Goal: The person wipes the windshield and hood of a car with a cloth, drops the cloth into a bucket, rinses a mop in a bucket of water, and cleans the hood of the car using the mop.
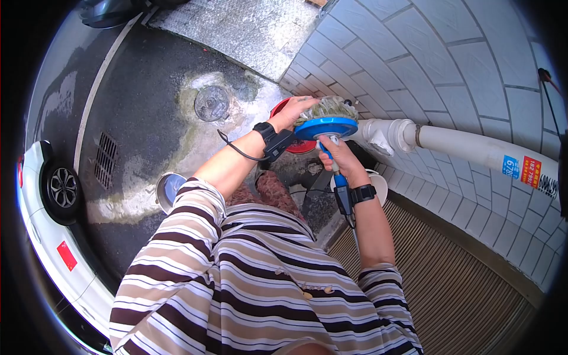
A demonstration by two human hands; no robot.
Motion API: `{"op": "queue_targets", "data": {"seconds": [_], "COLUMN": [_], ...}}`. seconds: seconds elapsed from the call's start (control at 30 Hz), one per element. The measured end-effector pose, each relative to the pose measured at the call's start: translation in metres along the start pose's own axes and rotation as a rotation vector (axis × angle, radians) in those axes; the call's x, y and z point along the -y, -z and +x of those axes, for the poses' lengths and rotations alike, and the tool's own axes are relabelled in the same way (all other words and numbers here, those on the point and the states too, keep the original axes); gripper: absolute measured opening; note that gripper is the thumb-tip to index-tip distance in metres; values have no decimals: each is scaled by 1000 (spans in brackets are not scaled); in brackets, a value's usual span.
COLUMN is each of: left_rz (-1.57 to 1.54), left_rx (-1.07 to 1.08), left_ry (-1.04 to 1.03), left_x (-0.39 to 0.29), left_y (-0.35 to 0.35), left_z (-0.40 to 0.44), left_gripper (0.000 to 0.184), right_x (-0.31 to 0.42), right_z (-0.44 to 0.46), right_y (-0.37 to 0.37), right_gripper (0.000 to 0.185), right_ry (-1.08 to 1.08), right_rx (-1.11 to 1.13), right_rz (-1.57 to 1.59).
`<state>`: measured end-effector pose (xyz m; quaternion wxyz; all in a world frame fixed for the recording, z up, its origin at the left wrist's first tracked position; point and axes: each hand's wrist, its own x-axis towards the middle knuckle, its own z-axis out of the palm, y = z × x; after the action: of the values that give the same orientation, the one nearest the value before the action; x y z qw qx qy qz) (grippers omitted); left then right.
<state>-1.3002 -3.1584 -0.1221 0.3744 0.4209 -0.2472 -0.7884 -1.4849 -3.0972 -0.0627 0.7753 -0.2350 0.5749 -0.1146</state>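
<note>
My right hand (343,158) is wrapped round the blue and white handle of a mop (326,128), just below its round blue disc. The mop head is raised, with its wet, greyish-green strands on the far side of the disc. My left hand (294,111) rests against the strands at the left of the head, fingers close together; whether they grip any strands I cannot tell. Beneath the mop head and my left hand is a red bucket (300,147), partly hidden by them.
A white pipe (461,144) runs along the tiled wall at the right. A metal basin (170,190) and a white bucket (378,188) stand near my legs. A manhole cover (212,103) lies ahead, a ribbed shutter (438,266) at lower right, a white car (59,236) at left.
</note>
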Motion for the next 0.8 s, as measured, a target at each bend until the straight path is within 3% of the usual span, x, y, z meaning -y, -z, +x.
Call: {"op": "queue_targets", "data": {"seconds": [0.1, 0.2, 0.43, 0.63, 0.73, 0.8], "left_rz": [52, 12, 193, 221, 45, -76], "left_rx": [54, -33, -48, -143, -212, -216], "left_ry": [-94, -97, -96, 11, 24, 129], "left_x": [15, 21, 25, 22, 26, 24], "left_y": [7, 2, 0, 0, -2, 2], "left_z": [24, 37, 62, 65, 65, 69], "left_gripper": [34, 28, 31, 29, 36, 47], "right_x": [3, 3, 8, 7, 3, -2], "right_z": [-3, -5, -6, -6, 3, 7], "right_y": [-1, -2, 6, 6, 13, 12], "right_gripper": [37, 41, 42, 43, 51, 60], "right_ry": [7, 54, 58, 84, 151, 405], "right_rx": [-33, -81, -88, -163, -332, -538], "right_rz": [-36, -52, -55, -76, -280, -671]}}
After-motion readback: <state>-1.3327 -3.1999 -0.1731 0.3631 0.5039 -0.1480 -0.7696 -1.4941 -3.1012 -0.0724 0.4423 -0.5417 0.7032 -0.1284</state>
